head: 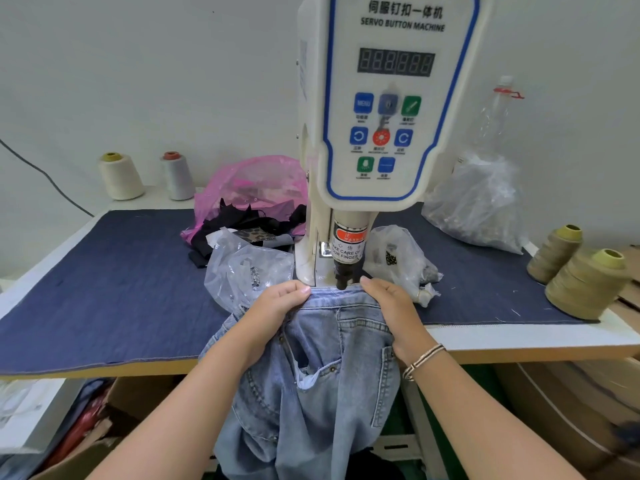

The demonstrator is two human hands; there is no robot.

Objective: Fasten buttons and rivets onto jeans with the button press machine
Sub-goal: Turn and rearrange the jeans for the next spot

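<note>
Jeans (332, 358) hang over the front edge of the tabletop (104, 271), waistband uppermost and lying across, left to right, directly under the punch (343, 275) of the button machine (391, 98). Legs drop away toward the floor, so the garment's long axis runs front-to-back and down; the waistband's long axis is crosswise.

Left hand (277, 306): fingers curled over the waistband left of the punch, gripping denim. Right hand (391, 306): fingers curled over the waistband right of the punch, gripping likewise. Both hands sit just beside the punch, the right thumb tip closest to it. Cloth between them looks pulled flat.

Key relation: the target spot on the waistband lies between the two hands, beyond the fingertips, at the punch. Whether a button is already loaded in the die cannot be made out; it is hidden by the waistband edge.

Small rivets already show at the pocket corners (333, 369).

Judgement: positioning step, press pending.
</note>
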